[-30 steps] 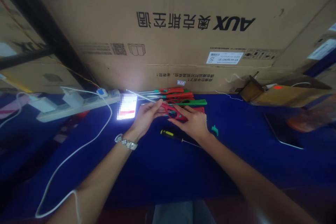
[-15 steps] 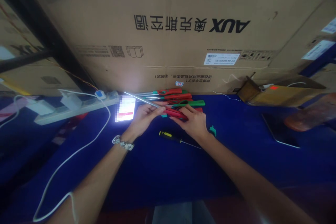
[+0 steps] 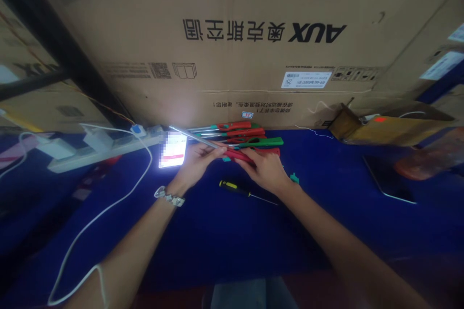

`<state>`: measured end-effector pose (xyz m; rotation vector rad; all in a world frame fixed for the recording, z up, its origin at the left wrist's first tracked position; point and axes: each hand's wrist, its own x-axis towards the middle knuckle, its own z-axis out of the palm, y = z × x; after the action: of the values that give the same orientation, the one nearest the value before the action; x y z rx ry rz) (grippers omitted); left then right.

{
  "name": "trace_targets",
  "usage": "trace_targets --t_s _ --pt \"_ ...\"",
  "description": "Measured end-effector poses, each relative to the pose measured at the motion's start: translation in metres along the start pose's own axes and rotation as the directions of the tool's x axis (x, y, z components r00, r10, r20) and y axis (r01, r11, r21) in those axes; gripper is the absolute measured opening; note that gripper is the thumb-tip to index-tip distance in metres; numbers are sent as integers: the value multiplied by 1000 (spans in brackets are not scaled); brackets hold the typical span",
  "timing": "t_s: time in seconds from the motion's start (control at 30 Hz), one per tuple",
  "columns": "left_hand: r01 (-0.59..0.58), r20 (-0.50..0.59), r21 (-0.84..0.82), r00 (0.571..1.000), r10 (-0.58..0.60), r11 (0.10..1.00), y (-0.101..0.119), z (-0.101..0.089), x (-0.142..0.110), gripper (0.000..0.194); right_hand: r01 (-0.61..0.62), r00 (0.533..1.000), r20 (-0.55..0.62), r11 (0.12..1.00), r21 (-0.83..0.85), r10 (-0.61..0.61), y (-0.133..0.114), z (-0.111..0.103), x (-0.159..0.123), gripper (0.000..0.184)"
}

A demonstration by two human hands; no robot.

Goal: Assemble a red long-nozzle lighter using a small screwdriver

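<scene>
Between my two hands is a red long-neck lighter with a silver barrel pointing up to the left. My left hand, with a metal watch on its wrist, pinches the barrel near the handle. My right hand is wrapped round the red handle and hides part of it. Just behind lies a pile of similar lighters, among them a green lighter and a red lighter. A black and yellow screwdriver lies in front of my hands. Close to my right wrist is a small teal plastic piece.
A lit screen and a white power strip with cables stand at the left. The large cardboard box rises behind the blue table. At the right are a dark phone, a bottle-like object and an open carton.
My right hand has shifted slightly on the red handle, its fingers lying a little lower. My left hand stays on the barrel, and the lighter has hardly moved.
</scene>
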<state>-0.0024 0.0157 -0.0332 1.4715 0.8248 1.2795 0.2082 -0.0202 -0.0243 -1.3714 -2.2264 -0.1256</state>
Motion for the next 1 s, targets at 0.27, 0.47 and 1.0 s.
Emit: trace_targets --t_s 0.27,0.47,1.0 --pt "-46 -85 28 995 48 999 0 9 -1 23 -60 997 -27 973 223 67 -11 1 3 35" --pt "-49 -85 46 995 53 998 3 13 -2 23 -142 989 34 863 484 144 -12 5 1 37" --pt "38 24 -158 999 -35 987 3 12 -3 25 -190 970 -13 794 578 241 -16 10 -2 34"
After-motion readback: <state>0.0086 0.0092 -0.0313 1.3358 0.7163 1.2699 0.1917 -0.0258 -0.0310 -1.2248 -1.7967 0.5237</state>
